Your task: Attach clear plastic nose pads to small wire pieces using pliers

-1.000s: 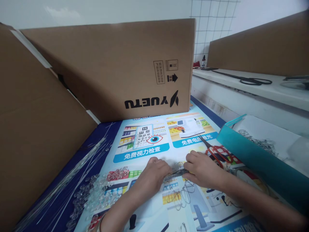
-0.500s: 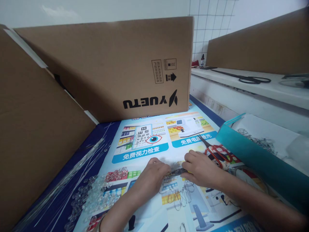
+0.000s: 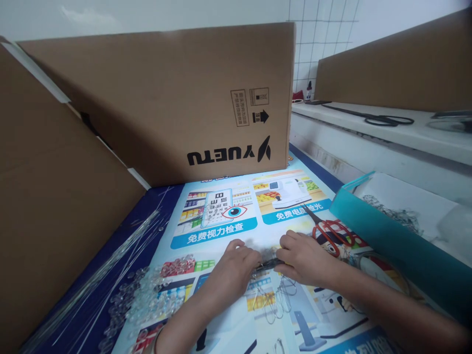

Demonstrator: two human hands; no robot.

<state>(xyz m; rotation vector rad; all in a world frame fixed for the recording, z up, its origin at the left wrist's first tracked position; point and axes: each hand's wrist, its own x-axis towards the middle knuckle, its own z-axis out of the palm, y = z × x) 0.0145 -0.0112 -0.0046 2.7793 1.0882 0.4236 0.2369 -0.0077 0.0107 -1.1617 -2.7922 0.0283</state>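
Observation:
My left hand (image 3: pixel 239 268) and my right hand (image 3: pixel 304 258) face each other over the printed sheet, fingers closed. Between them lies a dark slim metal tool (image 3: pixel 268 265) that looks like pliers, its near end in my right fingers. The tool's tip meets my left fingertips, which pinch something small, seemingly wire; the fingers hide most of it. Just below the hands lie bent wire loops (image 3: pixel 277 297). Scissors with red handles (image 3: pixel 334 231) rest beyond my right hand. Clear beads (image 3: pixel 157 295) are spread to the left of my left forearm.
Long straight wires (image 3: pixel 110 275) lie on the blue surface at left. A teal box (image 3: pixel 383 246) at right holds a tangle of wire pieces (image 3: pixel 393 214). Cardboard panels (image 3: pixel 165 108) stand behind and at left. Black scissors (image 3: pixel 387 120) lie on the white ledge.
Both hands stay nearly in place, with small finger shifts around the tool. The tool's angle has changed slightly. Nothing else visibly moves.

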